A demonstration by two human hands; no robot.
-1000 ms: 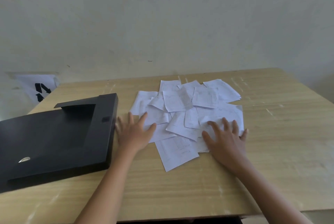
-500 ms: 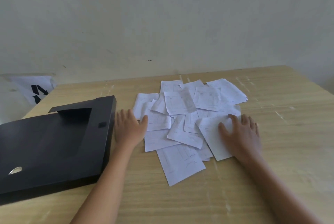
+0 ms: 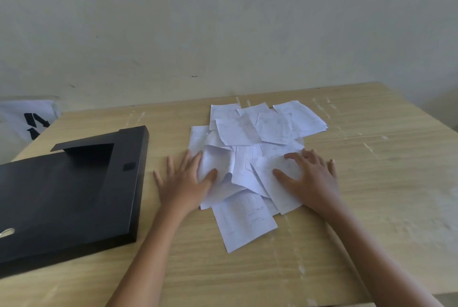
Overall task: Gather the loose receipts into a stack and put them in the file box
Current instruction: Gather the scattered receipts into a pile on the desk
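Several white receipts point(image 3: 250, 153) lie in an overlapping pile at the middle of the wooden table point(image 3: 371, 182). My left hand point(image 3: 183, 182) lies flat at the pile's left edge, its thumb pressing on a receipt that buckles upward. My right hand point(image 3: 309, 175) rests palm down with spread fingers on the receipts at the pile's right side. One larger receipt point(image 3: 244, 222) sticks out toward me below both hands. The black file box point(image 3: 67, 190) lies closed and flat on the table's left side, apart from my left hand.
A pale wall point(image 3: 223, 21) rises behind the table's far edge. A white bag with black marks point(image 3: 29, 120) sits beyond the table's left corner. The table's near edge runs along the bottom right.
Both hands have slid inward, pushing the receipts at the pile's sides toward its middle. The pile is narrower and the sheets under my left thumb have buckled up.
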